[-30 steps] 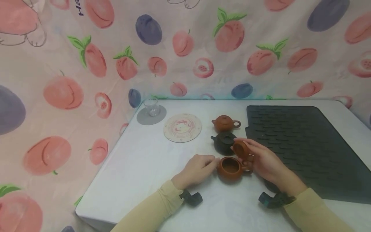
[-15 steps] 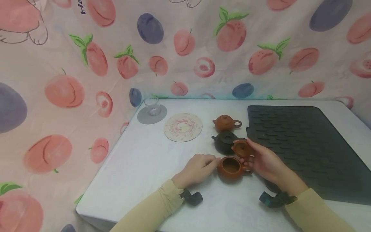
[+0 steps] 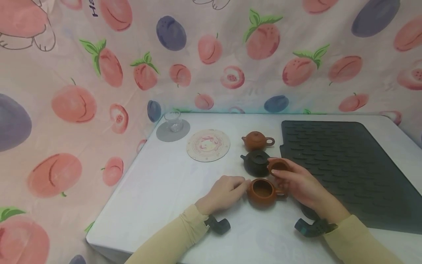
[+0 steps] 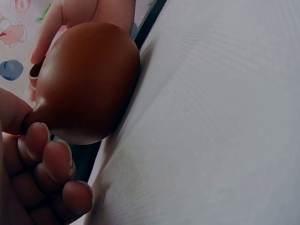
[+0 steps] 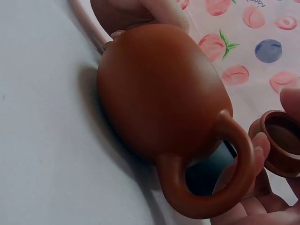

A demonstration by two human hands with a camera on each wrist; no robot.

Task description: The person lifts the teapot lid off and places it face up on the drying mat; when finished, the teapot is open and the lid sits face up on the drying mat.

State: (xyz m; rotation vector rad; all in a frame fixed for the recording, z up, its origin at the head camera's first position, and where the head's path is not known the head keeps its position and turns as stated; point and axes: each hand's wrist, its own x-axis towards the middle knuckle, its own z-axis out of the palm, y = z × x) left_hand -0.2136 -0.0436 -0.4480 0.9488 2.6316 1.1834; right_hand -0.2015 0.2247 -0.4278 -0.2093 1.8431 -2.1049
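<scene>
A lidless reddish-brown teapot [image 3: 261, 201] stands on the white table, its dark round mouth facing up. My left hand [image 3: 225, 194] pinches its spout between thumb and fingers, which the left wrist view shows close up around the spout [image 4: 40, 105]. Above the teapot's handle [image 5: 246, 159], my right hand [image 3: 304, 185] holds the matching lid [image 3: 273, 167], tilted, its hollow underside showing. In the right wrist view the raised inner rim of the lid [image 5: 269, 157] is plain, and some right fingers lie behind the handle.
Behind stand a black teapot [image 3: 255, 167] and another reddish-brown teapot [image 3: 255, 141], lidded. A dark ridged mat [image 3: 343, 165] lies at right. Further left are a patterned round mat [image 3: 207, 145] and a glass cup [image 3: 176, 124] on a grey coaster [image 3: 163, 134]. A dark object is partly hidden under my right wrist.
My right fingers have turned the lid over, and the thumb now crosses its hollow side. The left hand and the teapot have stayed in place.
</scene>
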